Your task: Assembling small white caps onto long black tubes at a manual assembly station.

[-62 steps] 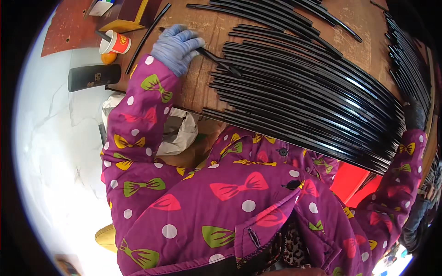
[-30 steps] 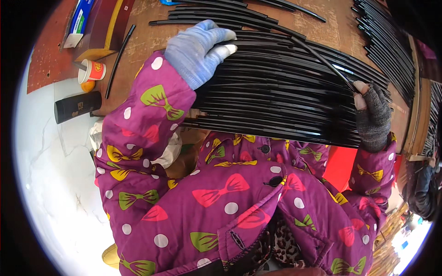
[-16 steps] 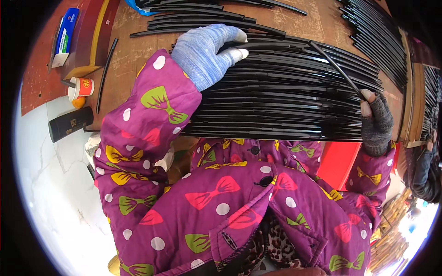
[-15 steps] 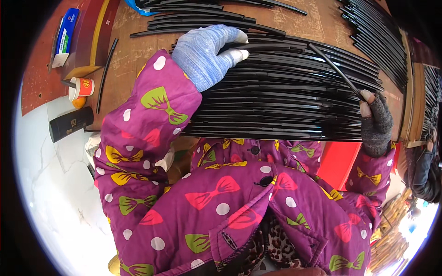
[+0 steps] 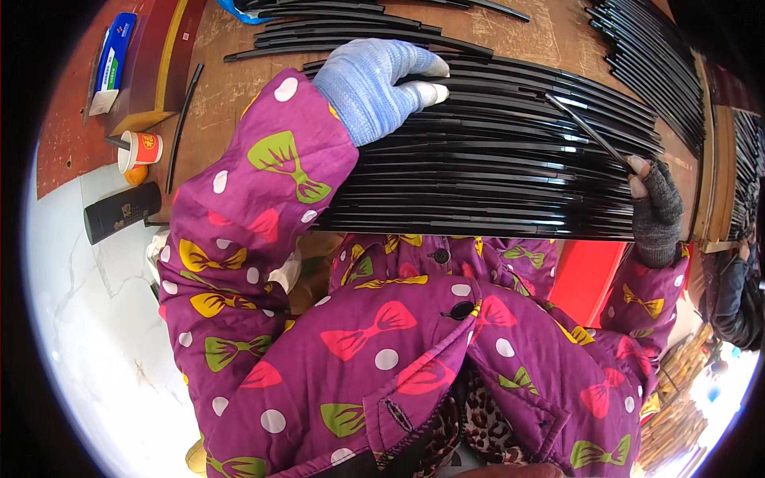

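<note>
A broad row of thin, glossy black rods point(image 5: 478, 171) lies side by side across the table in front of me. My left hand point(image 5: 382, 88), in a blue knitted glove with pale fingertips, rests over the row's far left part. Its thumb and fingers are apart, with rods showing in the gap. On the right, my right hand point(image 5: 655, 203) wears a dark grey fingerless glove. Between its bare fingertips it pinches one end of a slim dark stick point(image 5: 588, 130), which slants up and left over the rods. The stick's tip lies over the row; whether it touches is unclear.
More black rods point(image 5: 343, 33) lie behind the row, and another bundle point(image 5: 649, 72) sits at far right. To the left are a single rod point(image 5: 185, 127), a wooden box point(image 5: 155, 68), a blue box point(image 5: 118, 52), a paper cup point(image 5: 143, 150) and a black case point(image 5: 122, 213).
My left hand has shifted slightly right along the rods. My right hand has moved a little right, and the stick's tip has come slightly nearer and right.
</note>
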Demonstrator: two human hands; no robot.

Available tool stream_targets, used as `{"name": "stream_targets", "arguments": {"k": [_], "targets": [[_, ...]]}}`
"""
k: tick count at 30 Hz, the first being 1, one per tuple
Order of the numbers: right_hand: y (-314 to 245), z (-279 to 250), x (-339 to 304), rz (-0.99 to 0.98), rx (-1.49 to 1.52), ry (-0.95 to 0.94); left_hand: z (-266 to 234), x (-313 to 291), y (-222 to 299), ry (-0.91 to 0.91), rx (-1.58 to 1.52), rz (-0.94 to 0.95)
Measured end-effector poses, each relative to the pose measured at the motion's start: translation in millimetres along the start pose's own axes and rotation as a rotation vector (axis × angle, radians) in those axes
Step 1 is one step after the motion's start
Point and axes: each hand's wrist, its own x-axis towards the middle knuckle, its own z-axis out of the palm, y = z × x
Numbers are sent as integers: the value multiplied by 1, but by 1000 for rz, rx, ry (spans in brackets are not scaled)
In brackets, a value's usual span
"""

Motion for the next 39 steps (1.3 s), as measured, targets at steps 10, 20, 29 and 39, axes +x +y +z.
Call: {"name": "stream_targets", "arguments": {"k": [10,20,29,39], "targets": [[8,-5,-2,76,143,-76,2,-14,-3,45,131,157],[-54,29,47,-211,-9,-214,18,-27,15,91,302,351],[-18,2,32,112,-59,260,-12,-61,-16,116,51,108],[-1,25,10,384,778,346,-9,-60,-1,103,3,59]]}}
